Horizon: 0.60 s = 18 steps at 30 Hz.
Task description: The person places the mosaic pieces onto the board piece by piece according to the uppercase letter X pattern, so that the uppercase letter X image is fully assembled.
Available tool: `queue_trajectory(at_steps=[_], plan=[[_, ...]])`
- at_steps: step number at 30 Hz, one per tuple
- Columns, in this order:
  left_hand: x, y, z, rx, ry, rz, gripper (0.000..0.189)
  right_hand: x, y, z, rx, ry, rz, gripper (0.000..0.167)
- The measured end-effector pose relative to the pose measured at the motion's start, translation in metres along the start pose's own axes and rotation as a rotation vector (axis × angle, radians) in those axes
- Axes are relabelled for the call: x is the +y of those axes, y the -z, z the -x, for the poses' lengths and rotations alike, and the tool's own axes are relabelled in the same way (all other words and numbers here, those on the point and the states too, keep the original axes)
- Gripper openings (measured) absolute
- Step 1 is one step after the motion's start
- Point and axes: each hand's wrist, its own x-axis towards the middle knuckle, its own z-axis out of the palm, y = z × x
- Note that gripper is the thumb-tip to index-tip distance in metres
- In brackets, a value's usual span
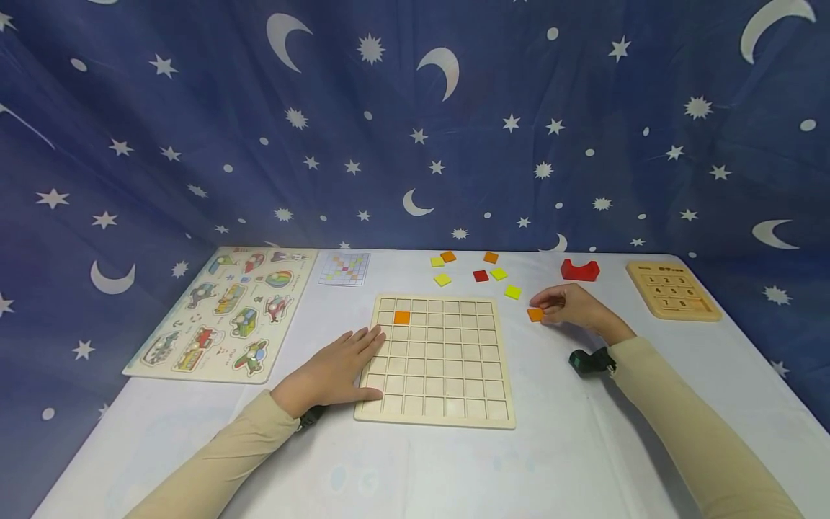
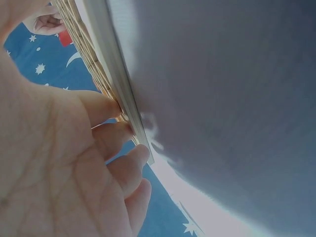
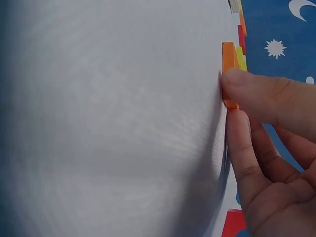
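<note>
A wooden grid board [image 1: 436, 370] lies in the middle of the table, with one orange tile [image 1: 402, 318] in a cell near its upper left. My left hand [image 1: 337, 364] rests on the board's left edge, fingers extended and thumb spread; in the left wrist view the fingertips [image 2: 140, 154] touch the board's side [image 2: 116, 74]. To the right of the board, my right hand [image 1: 570, 306] pinches another orange tile [image 1: 534, 315] at the table surface. In the right wrist view the thumb lies against that orange tile [image 3: 228, 55] and a finger meets its end.
Behind the board lie loose yellow tiles [image 1: 498, 274], orange tiles [image 1: 491, 257] and a red tile [image 1: 480, 276]. A printed pattern card [image 1: 344, 269] and a picture puzzle board [image 1: 220, 313] stand left. On the right are a red notched block [image 1: 580, 271] and a wooden number board [image 1: 674, 290].
</note>
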Motion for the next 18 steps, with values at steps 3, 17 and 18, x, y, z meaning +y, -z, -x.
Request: queue_trajectory(at_steps=[3,17,18], plan=[[-0.0003,-0.0005,-0.0002,-0.001,0.002,0.001,0.091,-0.0013,0.0001,-0.0009,0.008,0.002,0.047,0.038],[-0.0006,-0.0003,0.0001,0.001,0.0,-0.002,0.092,-0.0027,0.0031,-0.0007,0.006,0.02,0.151,0.031],[-0.0006,-0.0004,0.0,0.002,0.0,-0.003,0.091,-0.0023,0.0029,-0.0008,0.009,0.02,0.155,0.031]])
